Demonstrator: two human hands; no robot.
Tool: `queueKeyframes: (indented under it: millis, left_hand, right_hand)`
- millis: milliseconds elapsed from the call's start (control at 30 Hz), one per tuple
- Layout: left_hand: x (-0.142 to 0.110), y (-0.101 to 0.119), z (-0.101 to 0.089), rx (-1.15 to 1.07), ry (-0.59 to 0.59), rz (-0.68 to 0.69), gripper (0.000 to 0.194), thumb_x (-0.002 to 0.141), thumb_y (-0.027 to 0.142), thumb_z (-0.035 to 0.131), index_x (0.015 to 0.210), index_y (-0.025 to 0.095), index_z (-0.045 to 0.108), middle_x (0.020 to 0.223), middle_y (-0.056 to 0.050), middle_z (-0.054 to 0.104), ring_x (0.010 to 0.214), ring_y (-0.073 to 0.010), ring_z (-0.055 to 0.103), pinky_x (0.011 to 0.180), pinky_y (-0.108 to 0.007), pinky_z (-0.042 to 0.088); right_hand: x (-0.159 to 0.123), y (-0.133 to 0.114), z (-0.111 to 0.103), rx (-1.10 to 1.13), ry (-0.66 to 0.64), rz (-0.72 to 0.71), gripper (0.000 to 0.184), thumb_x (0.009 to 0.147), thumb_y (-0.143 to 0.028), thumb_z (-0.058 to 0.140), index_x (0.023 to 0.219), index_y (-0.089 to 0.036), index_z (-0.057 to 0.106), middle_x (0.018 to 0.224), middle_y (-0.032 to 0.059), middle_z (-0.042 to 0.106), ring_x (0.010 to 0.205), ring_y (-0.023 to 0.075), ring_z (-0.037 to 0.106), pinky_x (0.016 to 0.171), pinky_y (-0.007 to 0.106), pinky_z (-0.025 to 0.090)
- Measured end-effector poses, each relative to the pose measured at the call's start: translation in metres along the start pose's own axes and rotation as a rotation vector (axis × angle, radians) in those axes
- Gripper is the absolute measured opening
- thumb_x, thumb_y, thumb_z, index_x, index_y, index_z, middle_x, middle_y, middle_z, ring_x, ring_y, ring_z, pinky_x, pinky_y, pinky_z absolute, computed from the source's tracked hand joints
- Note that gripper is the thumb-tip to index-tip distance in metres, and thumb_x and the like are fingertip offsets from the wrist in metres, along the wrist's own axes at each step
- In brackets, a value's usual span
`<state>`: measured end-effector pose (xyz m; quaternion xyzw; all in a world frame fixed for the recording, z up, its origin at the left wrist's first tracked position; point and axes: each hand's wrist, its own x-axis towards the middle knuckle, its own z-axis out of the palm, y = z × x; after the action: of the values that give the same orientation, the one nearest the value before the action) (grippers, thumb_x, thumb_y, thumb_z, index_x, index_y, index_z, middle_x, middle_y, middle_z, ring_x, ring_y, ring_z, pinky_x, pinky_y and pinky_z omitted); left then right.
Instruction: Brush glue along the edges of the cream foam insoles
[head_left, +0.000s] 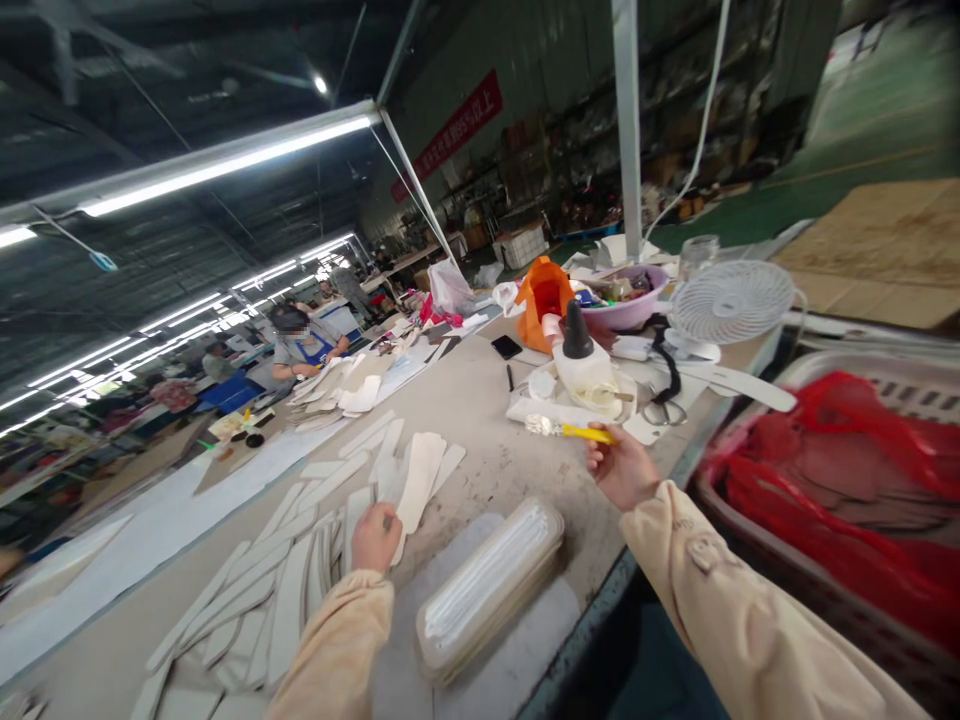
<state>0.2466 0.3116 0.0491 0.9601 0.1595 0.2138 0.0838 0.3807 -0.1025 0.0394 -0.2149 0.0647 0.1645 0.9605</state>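
The right hand (624, 468) has its fingers closed around the yellow handle of a brush (587, 433), which points left above the worktable (480, 385), its whitish bristle end just in front of a white bottle with a black conical top (581, 370). The left hand (376, 537) is curled at the near end of a pale strip (421, 470); I cannot tell whether it grips the strip. Many flat, pale cut pieces (259, 590) lie overlapping to the left of that hand. Between the two hands, nearer the table edge, sits a long, round-ended stack (491, 590) with a shiny white top. Scissors (666, 412) lie to the right of the bottle, a black phone (506, 347) to its left, and a white fan (731, 300) stands farther right. Beyond the bottle are an orange bag (541, 295) and a purple basin (637, 308). Near right, a crate (817, 365) holds a red plastic bag (847, 430). A co-worker (300, 348) sits far left.
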Motion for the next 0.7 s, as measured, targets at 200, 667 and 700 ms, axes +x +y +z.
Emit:
queueKeyframes:
  millis: [200,667,700]
  left_hand:
    - [-0.003,0.024,-0.063,-0.350,-0.057,0.040,0.015,0.083,0.037,0.049,0.083,0.022,0.051,0.059,0.005,0.057,0.055,-0.0129,0.054,0.054,-0.023,0.042]
    - [-0.063,0.103,-0.084,-0.734,-0.316,-0.075,0.028,0.082,0.042,0.056,0.099,0.019,0.057,0.088,-0.003,0.069,0.080,-0.0163,0.063,0.070,-0.026,0.049]
    - [-0.065,0.103,-0.082,-0.737,-0.363,-0.089,0.028,0.082,0.041,0.055,0.098,0.019,0.057,0.088,-0.003,0.069,0.080,-0.0168,0.063,0.070,-0.027,0.049]
  right_hand:
    - [0.000,0.002,0.003,-0.032,-0.002,-0.027,0.011,0.085,-0.033,0.055,0.085,-0.024,0.060,0.067,0.0030,0.068,0.050,0.0102,0.058,0.047,0.017,0.052]
    - [-0.019,0.037,0.015,-0.353,-0.166,-0.164,0.038,0.068,-0.047,0.076,0.081,-0.026,0.048,0.103,-0.0013,0.070,0.073,0.0141,0.068,0.066,0.028,0.057]
    - [-0.022,0.039,0.015,-0.380,-0.177,-0.154,0.039,0.066,-0.045,0.078,0.081,-0.026,0.047,0.104,-0.0011,0.069,0.070,0.0134,0.067,0.064,0.027,0.057]
